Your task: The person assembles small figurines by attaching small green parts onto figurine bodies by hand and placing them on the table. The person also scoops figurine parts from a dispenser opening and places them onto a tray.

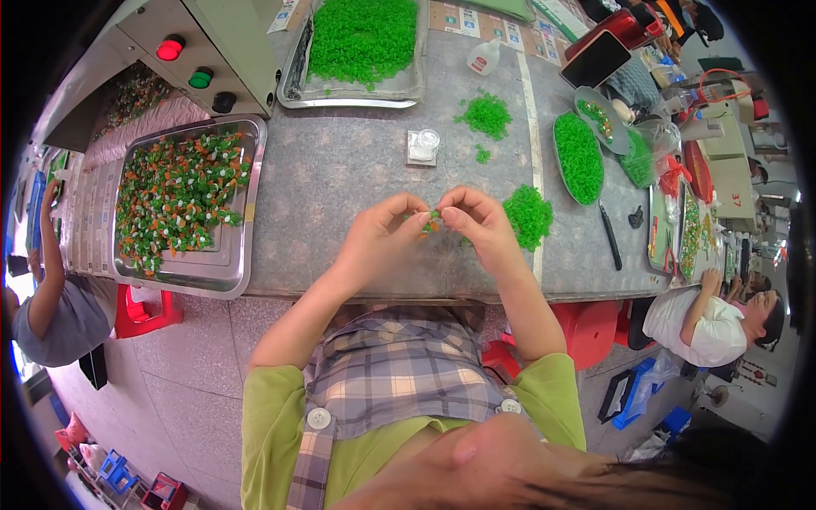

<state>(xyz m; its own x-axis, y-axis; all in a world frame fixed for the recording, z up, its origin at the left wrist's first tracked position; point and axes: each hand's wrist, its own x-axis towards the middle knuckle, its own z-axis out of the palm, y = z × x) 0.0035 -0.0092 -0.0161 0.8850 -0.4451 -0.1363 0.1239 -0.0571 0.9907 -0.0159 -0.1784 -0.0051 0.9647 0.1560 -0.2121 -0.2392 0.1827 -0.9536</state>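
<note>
My left hand (380, 231) and my right hand (483, 228) meet over the near part of the grey table (340, 170), thumbs and index fingers pinched together. Between the fingertips is a small green-and-orange plastic piece (433, 224), partly hidden by the fingers. Just right of my right hand lies a pile of small green pieces (528, 218). Beyond the hands, a small white block with a clear round dish (422, 145) sits on the table. Farther off are another green pile (486, 116) and a few loose green pieces (483, 154).
At left, a metal tray (253, 183) holds many green, orange and white pieces beside a machine (191, 42) with buttons. A second tray (348, 103) of green pieces, a white bottle (484, 57), an oval dish (580, 159) and a black-handled tool (610, 240) surround the workspace. Other people sit on both sides.
</note>
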